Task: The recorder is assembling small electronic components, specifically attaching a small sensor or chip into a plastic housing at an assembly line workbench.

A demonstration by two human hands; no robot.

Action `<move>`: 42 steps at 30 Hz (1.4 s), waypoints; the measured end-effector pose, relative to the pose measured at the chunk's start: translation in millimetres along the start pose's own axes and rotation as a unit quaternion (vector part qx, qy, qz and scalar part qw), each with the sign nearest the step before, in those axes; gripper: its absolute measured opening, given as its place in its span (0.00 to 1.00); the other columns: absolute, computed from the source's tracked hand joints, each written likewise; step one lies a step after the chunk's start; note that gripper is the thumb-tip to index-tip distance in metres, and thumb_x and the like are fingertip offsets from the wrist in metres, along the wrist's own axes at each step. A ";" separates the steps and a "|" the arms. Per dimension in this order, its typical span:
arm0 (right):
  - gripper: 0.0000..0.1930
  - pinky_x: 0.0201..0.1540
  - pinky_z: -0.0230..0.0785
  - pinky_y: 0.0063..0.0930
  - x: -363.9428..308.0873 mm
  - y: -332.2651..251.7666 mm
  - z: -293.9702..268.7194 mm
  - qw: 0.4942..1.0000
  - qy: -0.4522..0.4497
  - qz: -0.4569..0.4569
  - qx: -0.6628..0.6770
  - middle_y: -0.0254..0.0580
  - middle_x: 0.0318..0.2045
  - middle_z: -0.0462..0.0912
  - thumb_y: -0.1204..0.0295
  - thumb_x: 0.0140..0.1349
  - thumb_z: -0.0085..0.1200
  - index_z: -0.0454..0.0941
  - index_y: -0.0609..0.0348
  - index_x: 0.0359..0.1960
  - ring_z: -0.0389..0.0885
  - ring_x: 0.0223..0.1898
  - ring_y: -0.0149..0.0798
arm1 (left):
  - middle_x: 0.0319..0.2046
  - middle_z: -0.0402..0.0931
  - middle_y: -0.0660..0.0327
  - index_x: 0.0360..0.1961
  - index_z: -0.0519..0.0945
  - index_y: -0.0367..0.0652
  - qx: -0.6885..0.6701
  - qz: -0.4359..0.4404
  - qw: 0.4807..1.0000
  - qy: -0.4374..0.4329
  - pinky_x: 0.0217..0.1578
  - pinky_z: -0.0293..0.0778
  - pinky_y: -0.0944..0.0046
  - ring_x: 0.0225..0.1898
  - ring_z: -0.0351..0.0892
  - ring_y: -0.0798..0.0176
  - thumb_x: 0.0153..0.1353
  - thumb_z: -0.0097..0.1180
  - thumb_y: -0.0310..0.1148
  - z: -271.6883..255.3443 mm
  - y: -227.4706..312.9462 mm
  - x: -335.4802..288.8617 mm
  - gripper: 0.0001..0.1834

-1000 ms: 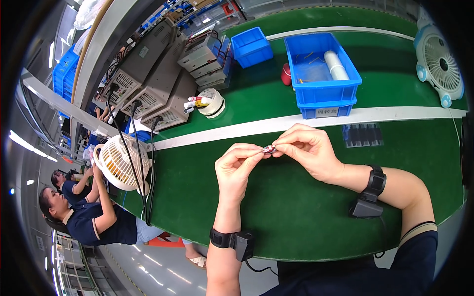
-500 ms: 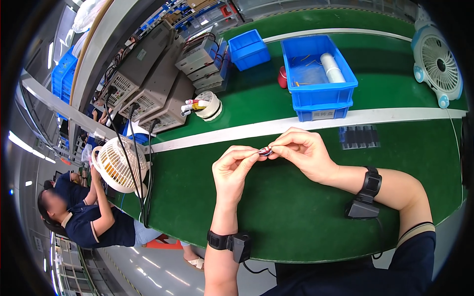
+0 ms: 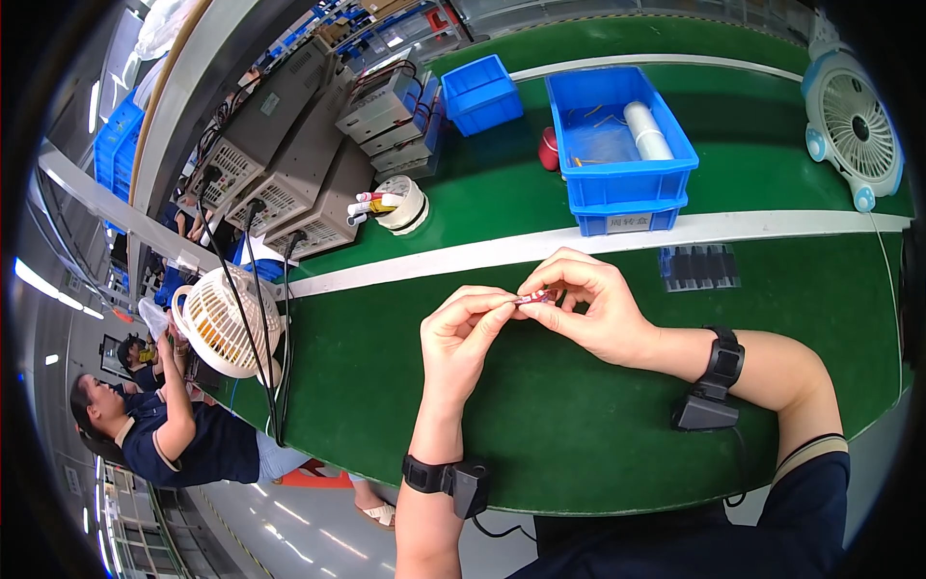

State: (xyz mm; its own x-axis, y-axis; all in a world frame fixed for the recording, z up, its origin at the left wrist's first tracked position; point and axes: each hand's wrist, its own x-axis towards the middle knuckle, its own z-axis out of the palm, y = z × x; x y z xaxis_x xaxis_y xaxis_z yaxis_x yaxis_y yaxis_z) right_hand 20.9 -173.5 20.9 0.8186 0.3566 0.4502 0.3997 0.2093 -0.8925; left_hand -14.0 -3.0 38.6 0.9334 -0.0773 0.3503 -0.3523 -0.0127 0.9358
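Observation:
Between my two hands, above the green tabletop point(image 3: 540, 415), is a small dark-red piece with light spots point(image 3: 532, 298); it is too small for me to tell its kind. My left hand point(image 3: 461, 333) pinches its left end between thumb and fingertips. On its right end my right hand point(image 3: 593, 307) closes with thumb and index finger, the other fingers curled behind. Part of the piece is hidden by the fingertips. Beyond my right hand, a row of dark flat pieces in clear wrapping point(image 3: 699, 267) lies on the table.
Stacked blue bins point(image 3: 629, 183), with a white roll point(image 3: 647, 131) inside, stand past the white strip point(image 3: 463, 257). Near them are a red round object point(image 3: 549, 150) and a holder with pens point(image 3: 402, 206). Fans point(image 3: 230, 323) flank the table; grey instruments point(image 3: 318, 188) and a seated person point(image 3: 164, 434) are left.
My fingers have shifted slightly on the small piece, and it now shows more of its red side. The person at the left has moved and now holds up a clear bag.

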 end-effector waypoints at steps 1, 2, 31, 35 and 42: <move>0.06 0.21 0.59 0.11 -0.1 0.4 1.0 1.000 0.003 0.003 0.008 0.29 0.29 0.72 0.73 0.52 0.59 0.77 0.57 0.32 0.69 0.25 0.19 | 0.33 0.75 0.55 0.33 0.78 0.31 -0.007 -0.003 1.000 -0.003 0.38 0.76 0.68 0.34 0.78 0.63 0.55 0.53 0.18 -0.7 -0.5 -0.2 0.05; 0.06 0.21 0.59 0.11 0.2 1.1 1.6 1.000 0.002 0.003 0.008 0.29 0.29 0.72 0.73 0.52 0.59 0.77 0.57 0.32 0.69 0.25 0.19 | 0.33 0.75 0.55 0.33 0.78 0.31 -0.007 -0.003 1.000 -0.002 0.38 0.76 0.68 0.34 0.78 0.63 0.55 0.53 0.18 -1.5 -1.4 -0.4 0.05; 0.07 0.34 0.71 0.17 10.6 -23.6 24.8 0.995 -0.017 -0.018 0.097 0.37 0.36 0.71 0.78 0.56 0.53 0.73 0.66 0.36 0.76 0.34 0.28 | 0.36 0.73 0.60 0.34 0.75 0.37 -0.180 -0.027 0.983 0.022 0.40 0.76 0.67 0.36 0.77 0.67 0.58 0.53 0.26 -8.7 2.5 -3.0 0.05; 0.08 0.36 0.71 0.19 23.9 -39.2 51.9 0.990 -0.031 0.008 0.138 0.37 0.36 0.71 0.80 0.56 0.53 0.73 0.66 0.37 0.76 0.35 0.29 | 0.35 0.75 0.61 0.35 0.76 0.37 -0.197 0.034 0.976 0.082 0.41 0.74 0.68 0.36 0.76 0.68 0.58 0.53 0.28 -21.7 19.6 -7.2 0.06; 0.08 0.41 0.72 0.21 43.8 -26.9 135.5 0.983 -0.117 0.015 0.142 0.37 0.37 0.70 0.82 0.54 0.53 0.73 0.67 0.37 0.75 0.38 0.30 | 0.34 0.76 0.60 0.37 0.76 0.36 -0.134 0.057 0.976 0.163 0.41 0.74 0.68 0.35 0.76 0.69 0.59 0.53 0.27 -97.9 37.1 -55.1 0.07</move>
State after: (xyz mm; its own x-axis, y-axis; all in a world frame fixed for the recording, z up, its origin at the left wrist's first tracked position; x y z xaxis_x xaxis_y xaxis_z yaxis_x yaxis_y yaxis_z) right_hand -9.9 -40.1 68.5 0.6980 0.5594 0.4471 0.2181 0.4286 -0.8768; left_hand -71.8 98.4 57.8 0.8762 0.2596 0.4061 -0.4661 0.2414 0.8512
